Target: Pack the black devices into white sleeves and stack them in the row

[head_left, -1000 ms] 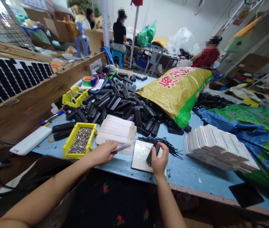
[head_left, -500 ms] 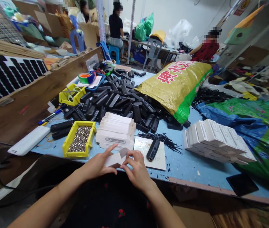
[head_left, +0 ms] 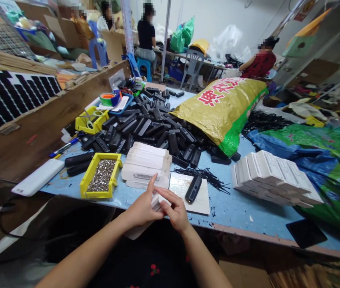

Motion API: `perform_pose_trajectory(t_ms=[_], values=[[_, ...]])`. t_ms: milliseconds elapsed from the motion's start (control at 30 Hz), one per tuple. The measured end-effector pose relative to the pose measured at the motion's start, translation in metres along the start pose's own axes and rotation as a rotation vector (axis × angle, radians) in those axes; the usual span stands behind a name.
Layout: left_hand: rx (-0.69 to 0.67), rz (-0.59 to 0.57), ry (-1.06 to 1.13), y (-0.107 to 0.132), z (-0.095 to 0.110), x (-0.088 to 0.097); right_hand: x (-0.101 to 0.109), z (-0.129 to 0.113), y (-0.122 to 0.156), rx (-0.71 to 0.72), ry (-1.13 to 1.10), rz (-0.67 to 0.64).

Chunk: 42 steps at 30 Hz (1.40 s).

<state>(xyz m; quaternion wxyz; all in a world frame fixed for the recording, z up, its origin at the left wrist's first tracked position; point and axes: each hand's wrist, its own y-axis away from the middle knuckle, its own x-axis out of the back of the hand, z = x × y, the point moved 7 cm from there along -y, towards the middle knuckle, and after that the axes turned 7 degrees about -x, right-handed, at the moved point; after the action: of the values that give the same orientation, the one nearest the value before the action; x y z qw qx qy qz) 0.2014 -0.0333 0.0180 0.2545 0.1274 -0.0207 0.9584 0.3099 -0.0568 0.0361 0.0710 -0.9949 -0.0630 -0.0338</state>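
Observation:
Both my hands meet at the table's near edge around a flat white carton blank. My left hand grips it from the left, with its lower end sticking out under my palm. My right hand pinches its upper end with the fingers pressed together. Just beyond lies a stack of the same white carton blanks. A black remote control rests on a white board right of my hands.
A yellow tray of small screws sits left of the stack. A heap of black remotes spills from a yellow-green sack. Filled white boxes lie at the right, black cable ties behind the board. Other people sit at far tables.
My right hand let go of the black remote on the board and came to the carton blank. Both hands drew the blank from the stack toward me and turned it.

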Motion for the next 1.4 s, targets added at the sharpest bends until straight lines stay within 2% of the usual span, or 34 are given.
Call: perform_pose_trajectory(t_ms=[100, 200, 267, 333, 367, 433, 533, 600, 633, 700, 733, 800, 833, 900, 1033, 1067, 1167, 1233, 1267, 1333, 1367, 1400], values=[[0.02, -0.053, 0.01, -0.001, -0.001, -0.006, 0.003, 0.001, 0.002, -0.031, 0.023, 0.118], [-0.001, -0.079, 0.061, -0.003, 0.001, -0.008, -0.003, -0.003, 0.007, 0.053, 0.162, 0.183], [-0.005, -0.065, 0.106, -0.006, 0.0, -0.007, -0.006, -0.006, 0.009, 0.139, 0.306, 0.11], [0.031, -0.003, 0.154, -0.008, -0.008, 0.0, 0.002, -0.002, 0.009, 0.17, 0.482, -0.031], [0.083, 0.03, 0.193, -0.009, -0.014, 0.006, 0.014, 0.004, 0.007, 0.147, 0.584, -0.084], [0.244, 0.071, 0.364, -0.006, -0.032, 0.017, 0.052, 0.02, 0.003, 0.039, 0.797, -0.113], [0.424, 0.149, 0.804, 0.0, -0.052, 0.031, 0.108, 0.035, 0.0, -0.077, 0.941, -0.096], [0.432, 0.322, 1.021, 0.002, -0.06, 0.04, 0.12, 0.033, 0.001, -0.09, 0.799, -0.056], [0.425, 0.432, 1.076, 0.003, -0.063, 0.043, 0.12, 0.027, 0.001, -0.088, 0.654, 0.023], [0.441, 0.613, 1.127, 0.008, -0.066, 0.038, 0.111, 0.014, 0.005, -0.059, 0.261, 0.263], [0.46, 0.662, 1.146, 0.01, -0.066, 0.03, 0.102, 0.009, 0.008, -0.029, 0.058, 0.39], [0.51, 0.673, 1.187, 0.012, -0.063, 0.01, 0.08, 0.0, 0.012, 0.064, -0.206, 0.555], [0.536, 0.645, 1.206, 0.013, -0.06, 0.001, 0.069, -0.004, 0.012, 0.11, -0.242, 0.582], [0.556, 0.597, 1.219, 0.014, -0.056, -0.008, 0.055, -0.013, 0.007, 0.152, -0.188, 0.542], [0.474, 0.693, 1.079, 0.02, -0.058, 0.011, 0.056, -0.019, -0.001, 0.054, 0.103, 0.382], [0.459, 0.671, 1.025, 0.021, -0.059, 0.014, 0.057, -0.021, 0.0, 0.041, 0.176, 0.36], [0.408, 0.494, 0.739, 0.02, -0.062, 0.019, 0.052, -0.03, 0.006, 0.106, 0.271, 0.33], [0.237, 0.485, 0.364, 0.017, -0.056, 0.032, 0.048, -0.032, 0.009, 0.149, 0.275, 0.345], [0.117, 0.474, 0.153, 0.015, -0.048, 0.038, 0.045, -0.03, 0.006, 0.152, 0.275, 0.305], [-0.067, 0.348, -0.182, 0.008, -0.033, 0.034, 0.043, -0.018, -0.007, 0.114, 0.288, 0.119], [-0.106, 0.247, -0.28, 0.004, -0.031, 0.029, 0.051, -0.008, -0.017, 0.064, 0.325, 0.055], [-0.116, 0.165, -0.344, 0.001, -0.03, 0.024, 0.068, 0.004, -0.029, -0.002, 0.384, 0.057]])
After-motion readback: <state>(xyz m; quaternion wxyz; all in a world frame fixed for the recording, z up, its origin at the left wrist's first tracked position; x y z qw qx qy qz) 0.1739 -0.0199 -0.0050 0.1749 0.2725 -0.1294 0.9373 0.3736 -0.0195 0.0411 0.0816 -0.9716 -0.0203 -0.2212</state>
